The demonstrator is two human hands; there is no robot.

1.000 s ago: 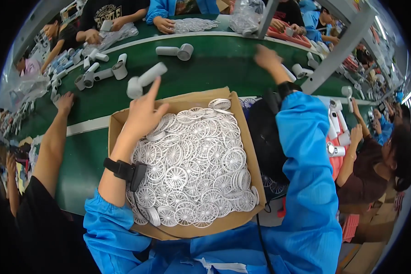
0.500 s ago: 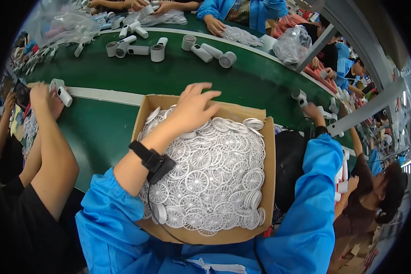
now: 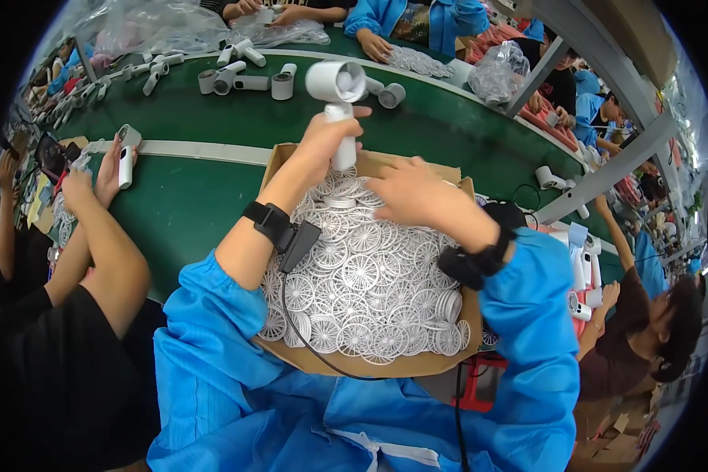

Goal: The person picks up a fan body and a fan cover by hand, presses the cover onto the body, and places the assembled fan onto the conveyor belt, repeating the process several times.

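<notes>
My left hand (image 3: 328,141) is closed around the handle of a white handheld fan (image 3: 336,81). The fan stands upright over the far left part of a cardboard box (image 3: 448,170), its round head at the top. Flat white spoked fan grilles (image 3: 359,271) fill that box in a heap. Over the heap's far side, my right hand (image 3: 417,191) reaches in from the right, palm down, fingers apart and their tips at the grilles. Whether a grille is under those fingertips cannot be seen.
Beyond the box runs a green conveyor (image 3: 212,118) with several white fan bodies (image 3: 251,82). A co-worker at the left holds another fan body (image 3: 126,161). Metal frame bars (image 3: 606,173) slant across the right. More white fan parts (image 3: 582,271) stand right of my right arm.
My right hand has come from the far right, where it was at a white fan body, to the grilles. My left hand, empty before, now holds a fan upright.
</notes>
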